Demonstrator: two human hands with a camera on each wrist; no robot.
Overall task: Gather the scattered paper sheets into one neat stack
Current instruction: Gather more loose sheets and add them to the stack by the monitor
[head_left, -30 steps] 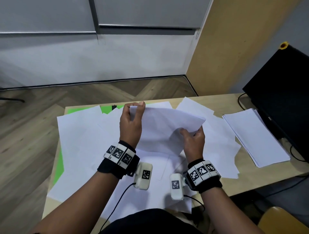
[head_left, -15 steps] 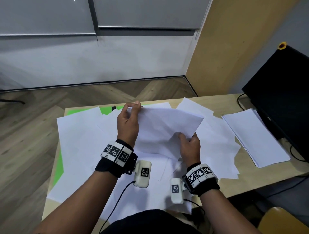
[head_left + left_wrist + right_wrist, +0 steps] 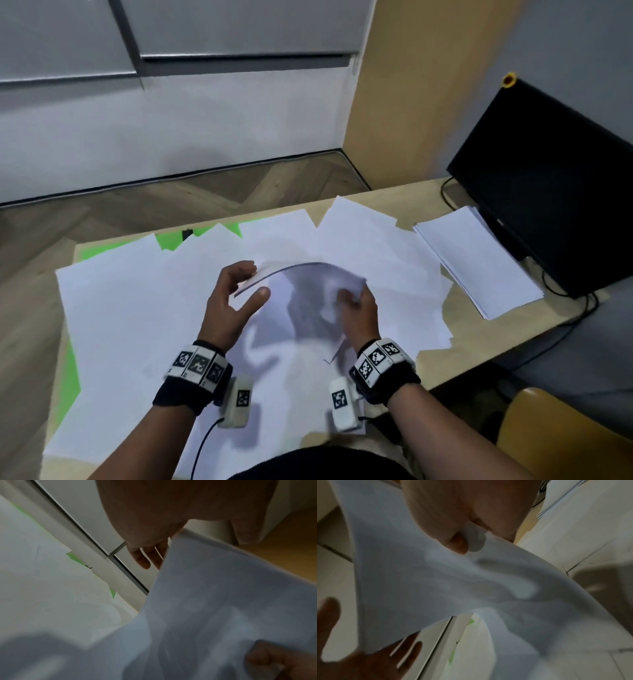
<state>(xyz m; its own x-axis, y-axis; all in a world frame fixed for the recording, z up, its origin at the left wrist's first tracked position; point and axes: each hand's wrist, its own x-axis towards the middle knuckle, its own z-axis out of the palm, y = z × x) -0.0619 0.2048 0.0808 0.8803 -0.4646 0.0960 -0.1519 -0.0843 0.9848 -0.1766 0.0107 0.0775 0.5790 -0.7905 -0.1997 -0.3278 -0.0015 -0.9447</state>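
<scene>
I hold a small bundle of sheets in the air above the middle of the desk, and it bends in an arch between my two hands. My right hand pinches the right end of the bundle, with the thumb under and the other fingers curled on top; in the right wrist view the thumb presses into the paper. My left hand is spread, the fingers nearly straight, and its fingertips only touch the left edge of the bundle, so this hand does not grip anything. Around and below the bundle many loose sheets lie scattered and overlapping on the desk, over a green mat. A finished-looking stack rests near the right edge, just beside the monitor. I think the step now is to square this bundle before I join it to the rest. To do it well, I should loosen the right pinch a little, so the sheets can slide against each other, and push the left edge gently with my flat left fingers until the edges line up. Then I should stand the bundle on its long edge and tap it on the desk. If I squeeze too hard, the paper may crease; if I hold too loose, the bottom sheet may slip out, because the arch already pulls them apart.
</scene>
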